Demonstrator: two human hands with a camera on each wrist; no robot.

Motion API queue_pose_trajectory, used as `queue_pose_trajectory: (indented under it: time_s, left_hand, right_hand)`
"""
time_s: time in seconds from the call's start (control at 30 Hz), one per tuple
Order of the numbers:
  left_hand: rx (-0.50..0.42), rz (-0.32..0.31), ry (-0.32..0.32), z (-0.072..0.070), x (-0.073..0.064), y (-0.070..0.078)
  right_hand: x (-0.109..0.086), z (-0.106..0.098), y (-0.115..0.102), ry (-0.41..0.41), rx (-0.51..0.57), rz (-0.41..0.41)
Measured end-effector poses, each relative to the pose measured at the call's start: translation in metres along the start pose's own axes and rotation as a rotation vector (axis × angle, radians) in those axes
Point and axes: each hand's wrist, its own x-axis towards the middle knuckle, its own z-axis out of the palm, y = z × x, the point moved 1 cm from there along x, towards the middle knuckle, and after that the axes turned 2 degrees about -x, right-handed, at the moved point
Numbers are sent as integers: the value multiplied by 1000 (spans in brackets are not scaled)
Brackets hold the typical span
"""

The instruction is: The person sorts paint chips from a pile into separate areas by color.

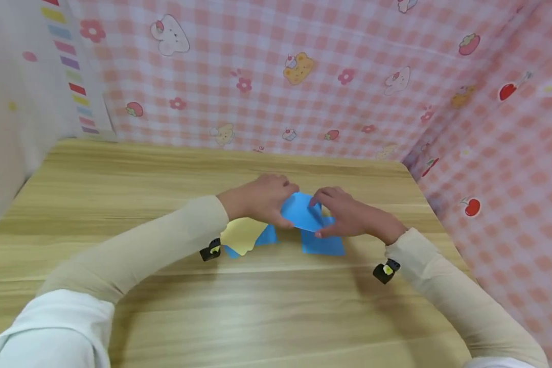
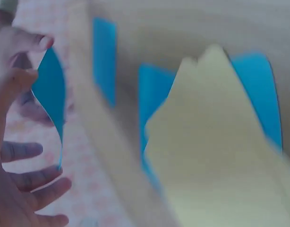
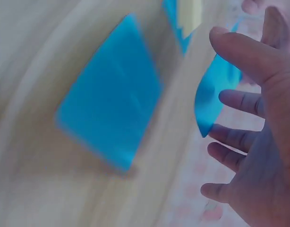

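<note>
"First, which hazard lies at the left?"

"A wavy-edged yellow sheet (image 1: 243,235) overlaps a covered blue sheet (image 1: 268,236) on the worktop (image 1: 257,312). If the left sleeve (image 1: 165,240) drops, it could drag both."

"Next, the left grip (image 1: 262,197)?"

"It pinches the raised blue sheet (image 1: 300,212) between thumb and fingers. This sheet is bowed between both grips, above the worktop. Excess inward pressure could crease it."

"And the right grip (image 1: 347,213)?"

"Thumb and fingers pinch the opposite end, apparently by the edges. Uneven tension could free a corner."

"Finally, the far right?"

"A flat blue sheet (image 1: 319,244) lies near that grip; a low fingertip could displace it."
</note>
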Motion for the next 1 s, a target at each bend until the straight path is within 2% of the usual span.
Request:
queue_pose_trajectory:
  time_s: [0.1, 0.27, 0.4, 0.5, 0.57, 0.63, 0.73, 0.8, 0.9, 1.0]
  left_hand:
    - [53, -43, -67, 24, 14, 9]
    - [111, -118, -161, 55, 23, 23]
    - [131, -153, -187, 64, 26, 32]
    - [147, -157, -190, 65, 27, 35]
    - [147, -140, -182, 62, 26, 34]
    - [133, -98, -158, 56, 20, 27]
    - [60, -7, -104, 37, 1, 5]
    - [8, 29, -89, 21, -17, -12]
    - [-73, 10, -122, 0, -45, -36]
    - [-98, -41, -179, -7, -70, -57]
  right_hand:
    - [-10, 10, 11, -14, -61, 27]
    - [-18, 29, 22, -87, -117, 62]
    - [-20, 36, 26, -112, -108, 61]
    - [-23, 36, 28, -121, -111, 58]
    - [-24, 34, 29, -122, -119, 55]
    - [-22, 31, 27, -102, -135, 38]
    - [-12, 23, 16, -24, -162, -9]
    - [-3, 17, 4, 42, -180, -33]
    - [13, 16, -21, 108, -208, -26]
    - [30, 25, -49, 100, -221, 15]
